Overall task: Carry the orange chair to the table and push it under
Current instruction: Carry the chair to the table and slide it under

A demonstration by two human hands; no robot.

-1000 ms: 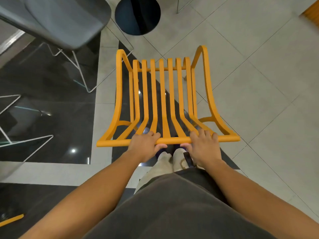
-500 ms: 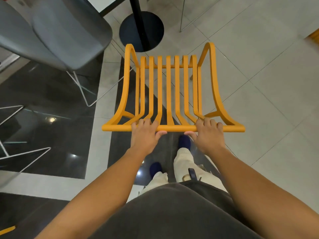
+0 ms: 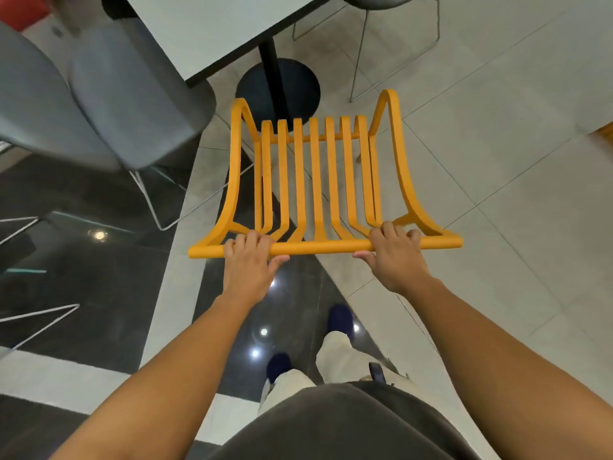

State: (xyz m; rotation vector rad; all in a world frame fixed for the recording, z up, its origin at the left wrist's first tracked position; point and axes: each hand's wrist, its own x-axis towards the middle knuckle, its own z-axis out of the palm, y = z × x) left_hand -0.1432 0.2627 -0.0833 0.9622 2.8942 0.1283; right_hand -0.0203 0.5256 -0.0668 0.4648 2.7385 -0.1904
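The orange chair (image 3: 315, 180), made of slatted orange bars, is seen from above and behind, right in front of me. My left hand (image 3: 252, 260) grips the left part of its top back rail, and my right hand (image 3: 394, 257) grips the right part of the same rail. The white table (image 3: 205, 28) stands just ahead at the top of the view, on a black post with a round black base (image 3: 292, 84). The chair's front edge lies over that base. The chair's legs are hidden below its seat.
A grey chair (image 3: 83, 94) with thin metal legs stands close on the left, beside the table's corner. Another wire-legged chair (image 3: 394, 34) is on the table's far right side. The floor is light tiles with glossy black panels on the left.
The table top has come into view and the round base has drawn nearer to the chair's front. Both hands have kept their grip on the back rail and now sit wider apart.
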